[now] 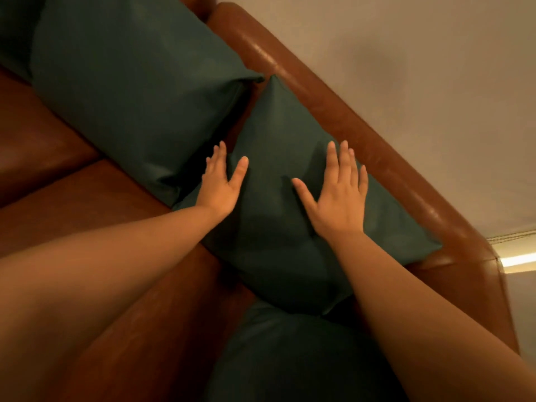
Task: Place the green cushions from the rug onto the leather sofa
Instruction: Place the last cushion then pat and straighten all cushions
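While our left hand (219,185) and right hand (336,195) lie flat, fingers spread, gripping nothing, the dark green fabric cushion (293,204) beneath them leans lengthwise along the brown leather sofa (374,140) back.

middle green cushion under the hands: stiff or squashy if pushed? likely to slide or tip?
Probably squashy: the middle cushion dents around the right hand. Likely light for its bulk. It leans on the sofa back, wedged between neighbours, so tipping looks unlikely.
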Motion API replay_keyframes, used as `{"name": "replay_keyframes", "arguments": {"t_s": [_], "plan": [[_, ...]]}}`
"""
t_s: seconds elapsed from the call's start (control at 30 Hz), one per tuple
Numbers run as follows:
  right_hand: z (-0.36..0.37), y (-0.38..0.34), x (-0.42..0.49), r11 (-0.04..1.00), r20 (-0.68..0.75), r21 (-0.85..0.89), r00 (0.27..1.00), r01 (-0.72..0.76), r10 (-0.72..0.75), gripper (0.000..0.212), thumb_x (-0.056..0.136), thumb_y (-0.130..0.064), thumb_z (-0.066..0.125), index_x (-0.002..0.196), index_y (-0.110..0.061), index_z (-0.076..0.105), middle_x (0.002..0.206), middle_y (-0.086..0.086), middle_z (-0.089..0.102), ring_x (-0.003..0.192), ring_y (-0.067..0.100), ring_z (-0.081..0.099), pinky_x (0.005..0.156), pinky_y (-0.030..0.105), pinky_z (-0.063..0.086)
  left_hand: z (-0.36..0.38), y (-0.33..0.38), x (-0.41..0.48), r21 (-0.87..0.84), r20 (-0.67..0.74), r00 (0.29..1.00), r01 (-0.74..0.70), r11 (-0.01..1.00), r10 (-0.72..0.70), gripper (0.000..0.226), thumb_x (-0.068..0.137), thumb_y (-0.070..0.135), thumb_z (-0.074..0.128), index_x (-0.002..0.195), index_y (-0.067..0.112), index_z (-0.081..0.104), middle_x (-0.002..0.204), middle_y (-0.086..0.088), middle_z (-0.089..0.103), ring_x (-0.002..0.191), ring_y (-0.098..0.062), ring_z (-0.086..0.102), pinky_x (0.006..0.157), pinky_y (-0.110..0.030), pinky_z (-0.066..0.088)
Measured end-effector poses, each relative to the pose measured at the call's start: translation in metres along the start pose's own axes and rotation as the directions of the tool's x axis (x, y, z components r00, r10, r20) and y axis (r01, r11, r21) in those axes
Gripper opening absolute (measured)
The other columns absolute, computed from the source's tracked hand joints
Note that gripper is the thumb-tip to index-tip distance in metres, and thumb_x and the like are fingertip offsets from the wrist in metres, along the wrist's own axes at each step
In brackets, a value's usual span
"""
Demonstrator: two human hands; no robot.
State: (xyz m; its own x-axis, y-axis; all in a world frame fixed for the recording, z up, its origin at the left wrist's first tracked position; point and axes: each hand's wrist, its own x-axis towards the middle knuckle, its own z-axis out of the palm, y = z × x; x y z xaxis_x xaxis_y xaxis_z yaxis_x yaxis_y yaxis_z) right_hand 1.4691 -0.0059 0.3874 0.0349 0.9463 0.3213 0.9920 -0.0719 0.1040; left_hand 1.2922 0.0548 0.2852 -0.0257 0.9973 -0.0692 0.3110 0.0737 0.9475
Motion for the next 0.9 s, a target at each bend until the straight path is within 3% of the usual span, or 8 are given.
{"name": "replay_keyframes", "arguments": {"t_s": [0.1, 0.27, 0.57, 0.63, 0.73, 0.9], "plan": [[0.011, 0.002, 0.006, 0.998, 0.068, 0.001, 0.996, -0.057, 0.056, 0.09, 0.086, -0.073, 0.027, 0.152, -0.016, 0.006, 0.16, 0.007, 0.007, 0.147, 0.02, 0.002, 0.118, 0.044, 0.001, 0.012, 0.009, 0.008, -0.068, 0.028, 0.999, -0.019, 0.997, 0.021, 0.072, 0.096, 0.053, 0.037, 0.153, 0.02, 0.008, 0.159, -0.008, 0.016, 0.147, -0.024, 0.011, 0.12, -0.04, 0.011], [0.026, 0.005, 0.003, 0.998, 0.023, -0.031, 0.998, -0.058, 0.059, 0.082, 0.088, -0.07, 0.019, 0.152, -0.018, 0.012, 0.159, 0.002, 0.016, 0.147, 0.018, 0.009, 0.118, 0.041, 0.002, 0.024, -0.004, 0.013, -0.014, 0.026, 0.998, -0.051, 0.999, 0.051, 0.079, 0.087, 0.068, 0.036, 0.152, 0.025, 0.019, 0.154, -0.003, 0.032, 0.14, -0.021, 0.032, 0.116, -0.036, 0.026], [0.012, 0.016, 0.002, 0.997, 0.028, -0.074, 0.999, -0.021, 0.023, 0.075, 0.091, -0.065, 0.024, 0.149, -0.018, 0.023, 0.153, 0.005, 0.032, 0.143, 0.022, 0.025, 0.113, 0.045, 0.019, 0.002, -0.026, 0.011, 0.129, 0.169, 0.984, 0.029, 0.991, -0.051, 0.095, 0.078, 0.082, 0.026, 0.153, 0.025, 0.008, 0.159, -0.002, 0.02, 0.146, -0.025, 0.015, 0.118, -0.046, 0.014], [0.006, 0.03, -0.004, 0.994, -0.021, -0.083, 0.997, -0.076, 0.075, 0.073, 0.091, -0.064, 0.024, 0.146, -0.017, 0.031, 0.149, 0.008, 0.039, 0.139, 0.025, 0.033, 0.11, 0.047, 0.026, -0.007, -0.042, 0.003, 0.081, 0.191, 0.976, 0.093, 0.992, -0.107, 0.109, 0.067, 0.091, 0.026, 0.153, 0.024, 0.015, 0.158, -0.001, 0.021, 0.146, -0.021, 0.018, 0.119, -0.042, 0.016], [0.003, 0.053, -0.019, 0.97, -0.051, -0.067, 0.972, -0.232, 0.229, 0.072, 0.092, -0.06, 0.017, 0.143, -0.013, 0.035, 0.145, 0.012, 0.043, 0.136, 0.029, 0.037, 0.11, 0.048, 0.027, -0.011, -0.06, -0.001, 0.008, 0.224, 0.965, 0.14, 0.99, -0.138, 0.104, 0.07, 0.088, 0.034, 0.151, 0.024, 0.02, 0.156, -0.002, 0.027, 0.143, -0.02, 0.025, 0.118, -0.035, 0.019], [0.021, 0.056, -0.026, 0.949, -0.077, -0.006, 0.946, -0.316, 0.314, 0.066, 0.095, -0.049, 0.013, 0.141, -0.009, 0.038, 0.141, 0.014, 0.048, 0.135, 0.029, 0.038, 0.113, 0.046, 0.022, 0.0, -0.069, 0.006, 0.044, 0.268, 0.952, 0.143, 0.989, -0.15, 0.117, 0.057, 0.091, 0.019, 0.152, 0.024, 0.013, 0.158, -0.002, 0.022, 0.145, -0.02, 0.019, 0.119, -0.042, 0.016]]}}
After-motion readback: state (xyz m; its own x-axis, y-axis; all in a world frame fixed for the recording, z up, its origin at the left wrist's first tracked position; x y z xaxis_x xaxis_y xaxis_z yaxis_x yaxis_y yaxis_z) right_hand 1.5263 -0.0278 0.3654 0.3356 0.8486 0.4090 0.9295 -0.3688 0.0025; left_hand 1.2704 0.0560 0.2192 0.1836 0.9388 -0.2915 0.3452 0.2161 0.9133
